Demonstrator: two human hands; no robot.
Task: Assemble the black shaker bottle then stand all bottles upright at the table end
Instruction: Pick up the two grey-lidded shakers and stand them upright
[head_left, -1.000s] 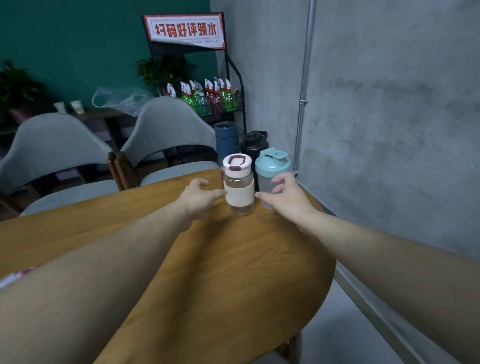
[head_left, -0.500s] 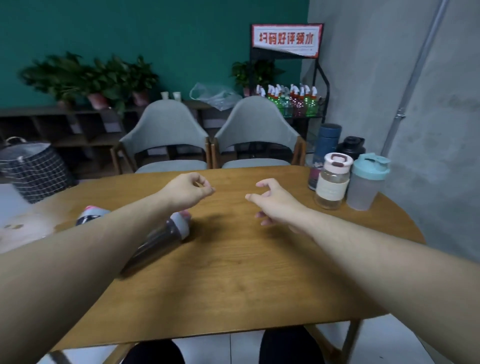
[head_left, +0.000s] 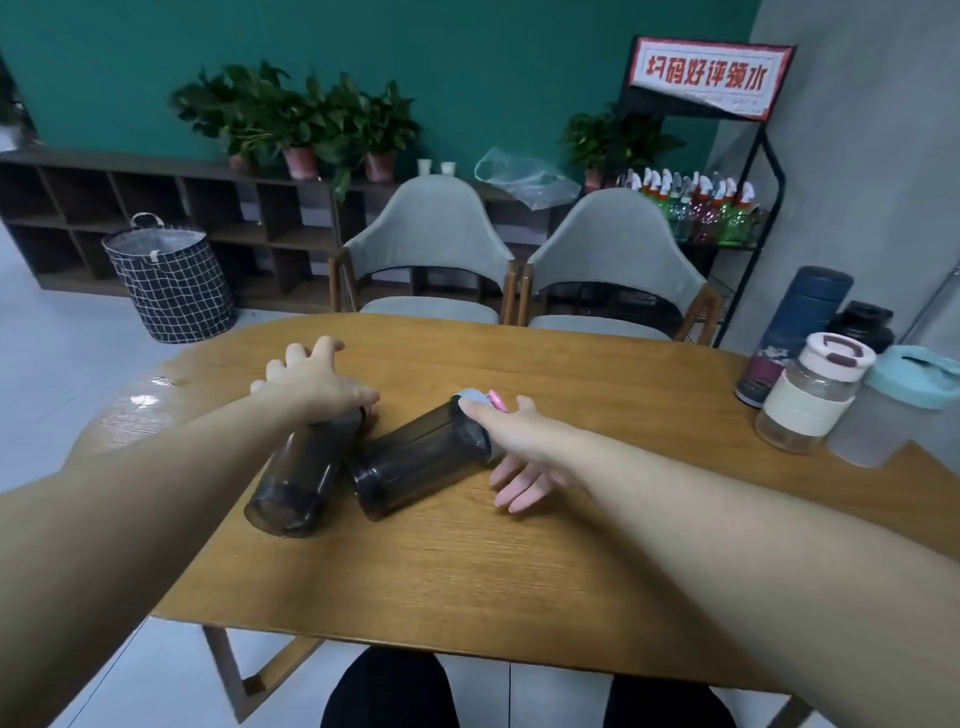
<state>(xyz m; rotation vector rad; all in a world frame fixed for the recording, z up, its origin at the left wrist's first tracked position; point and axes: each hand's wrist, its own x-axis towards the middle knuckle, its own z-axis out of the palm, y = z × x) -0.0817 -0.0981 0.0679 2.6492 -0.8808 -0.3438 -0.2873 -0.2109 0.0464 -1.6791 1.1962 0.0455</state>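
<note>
Head view: two dark bottles (head_left: 415, 462) lie under both hands (head_left: 311, 384).

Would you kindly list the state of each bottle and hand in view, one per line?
Left smoky bottle: lying on its side, base toward the camera.
Right smoky bottle: lying on its side, lid end away from the camera.
Left hand: over the left bottle's top, fingers spread.
Right hand: open at the right bottle's lid end.
Cream-banded bottle: upright, capped.
Teal-lidded shaker: upright, lidded.
Blue flask: upright.
Black shaker: upright, lidded.
</note>
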